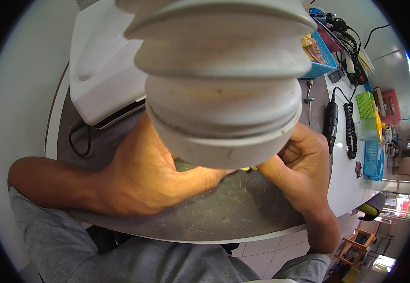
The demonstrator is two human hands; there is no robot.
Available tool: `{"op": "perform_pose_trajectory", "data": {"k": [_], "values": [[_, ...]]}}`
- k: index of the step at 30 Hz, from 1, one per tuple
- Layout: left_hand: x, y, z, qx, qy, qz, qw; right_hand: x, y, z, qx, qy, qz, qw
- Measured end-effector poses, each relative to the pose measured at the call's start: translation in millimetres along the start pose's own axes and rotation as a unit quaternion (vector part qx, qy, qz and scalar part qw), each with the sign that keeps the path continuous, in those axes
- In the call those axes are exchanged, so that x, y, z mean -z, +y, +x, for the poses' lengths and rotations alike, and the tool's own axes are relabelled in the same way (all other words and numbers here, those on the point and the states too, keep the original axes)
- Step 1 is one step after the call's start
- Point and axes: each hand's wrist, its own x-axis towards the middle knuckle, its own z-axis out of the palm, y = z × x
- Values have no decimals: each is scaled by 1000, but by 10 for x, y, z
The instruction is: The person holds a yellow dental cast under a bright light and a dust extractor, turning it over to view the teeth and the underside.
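A wide ribbed off-white hose [224, 104] hangs in front of me and covers much of both hands. Under its rim my left hand [143, 174] reaches in, thumb stretched toward the middle, its other fingers hidden. Facing it is my right hand [301, 170], with curled fingers and the thumb pointing inward. A sliver of a small yellowish piece [246, 168] shows between the two thumb tips, touching the right thumb; the hose hides the rest, so I cannot tell its kind. Both hands look closed around that spot, just above the dark grey work mat [224, 212].
A white machine [105, 61] with a black cable stands at the left. At the right lie a thin hand tool [310, 101], a black handpiece [331, 122] with a coiled cord, and a blue basket [325, 56] holding a dental model [313, 49]. Farther right are coloured baskets [374, 160].
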Motion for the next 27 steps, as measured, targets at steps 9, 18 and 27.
{"op": "perform_pose_trajectory", "data": {"k": [9,18,27], "values": [[-24,7,3,1,26,3,1000,-19,3,-12,25,14,-40,999],[-31,5,3,-8,37,14,999,-19,4,-7,45,6,-68,997],[-24,-1,10,-15,28,11,999,-19,5,-14,39,10,-58,997]]}}
